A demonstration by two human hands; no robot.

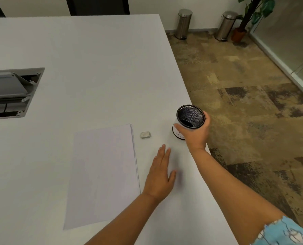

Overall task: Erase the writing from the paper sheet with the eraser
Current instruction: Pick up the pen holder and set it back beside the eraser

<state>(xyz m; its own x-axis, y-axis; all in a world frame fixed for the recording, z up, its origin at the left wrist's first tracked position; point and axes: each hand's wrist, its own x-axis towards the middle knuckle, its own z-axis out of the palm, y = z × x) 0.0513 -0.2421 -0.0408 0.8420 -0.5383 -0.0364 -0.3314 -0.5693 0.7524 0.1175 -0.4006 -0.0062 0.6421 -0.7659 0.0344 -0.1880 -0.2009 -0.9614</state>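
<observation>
Nearest the camera, a pale blue sleeve with a frayed edge [286, 232] shows at the near right corner, and the bare right forearm runs from it up to the right hand [195, 134]. That hand has its thumb and fingers curled round a black wire-mesh cylindrical pen cup with a white band round its base [189, 119], which sits tilted at the right edge of the white counter [87, 50], its open mouth turned toward the camera. The inside of the cup looks dark; whether anything lies in it cannot be told.

To the left of that arm, the left hand [160, 175] lies palm down with its fingers straight and close together, the thumb set a little apart, holding nothing; whether it touches the counter is unclear. Just beyond its fingertips, a small pale grey ribbed rectangular eraser [145, 135] rests on the counter, apart from both hands. Just left of the eraser lies a thin stack of white paper sheets [103, 174], and no writing can be made out on the top sheet.

Farther left, a grey metal cable hatch [11, 92] is set into the counter with its flap raised. Beyond the counter, on the mottled brown carpet, stand two steel pedal bins [183, 23] and a potted plant [253, 15].
</observation>
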